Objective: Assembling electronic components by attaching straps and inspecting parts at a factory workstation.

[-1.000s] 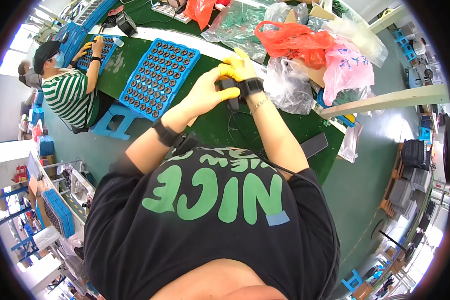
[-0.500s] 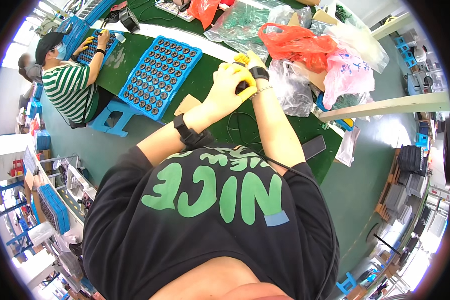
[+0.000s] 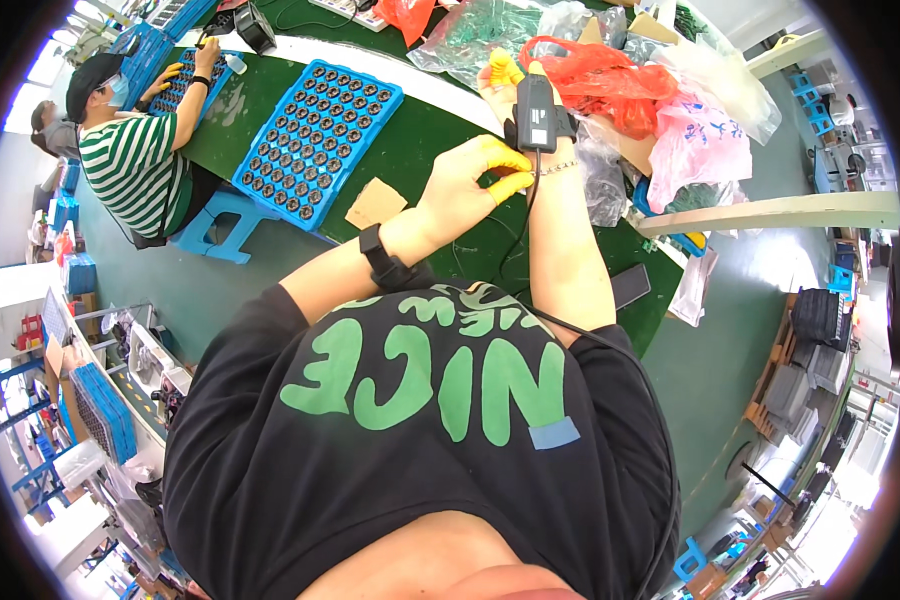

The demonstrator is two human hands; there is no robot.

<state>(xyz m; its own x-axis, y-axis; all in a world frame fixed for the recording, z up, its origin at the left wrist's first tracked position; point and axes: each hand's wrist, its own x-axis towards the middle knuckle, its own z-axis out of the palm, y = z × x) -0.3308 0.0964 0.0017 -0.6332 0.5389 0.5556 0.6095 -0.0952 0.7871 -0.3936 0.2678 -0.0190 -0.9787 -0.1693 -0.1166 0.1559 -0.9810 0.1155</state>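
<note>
My left hand (image 3: 473,178), with yellow-covered fingers, reaches across to my right wrist. Its thumb and forefinger are pinched at the black cable (image 3: 537,178), close to a thin chain bracelet (image 3: 558,167). The cable runs down from a small black box-shaped device (image 3: 537,115) with a pale label, which lies along my right wrist by a black strap (image 3: 566,124). Beyond it my right hand (image 3: 500,85) is turned palm up, its yellow-tipped fingers loosely bent and holding nothing; the device partly covers this hand. Another black band (image 3: 378,255) circles my left wrist.
A blue tray (image 3: 315,145) full of round dark parts lies on the green table, beside a cardboard piece (image 3: 376,204). Red (image 3: 610,90) and pink plastic bags (image 3: 700,140) crowd the right. A dark phone-like slab (image 3: 630,286) rests near the edge. A co-worker (image 3: 135,165) sits left.
My left hand has come off the wrist device and moved slightly nearer to me, to its cable. The right hand has turned palm up and moved farther away, exposing the device.
</note>
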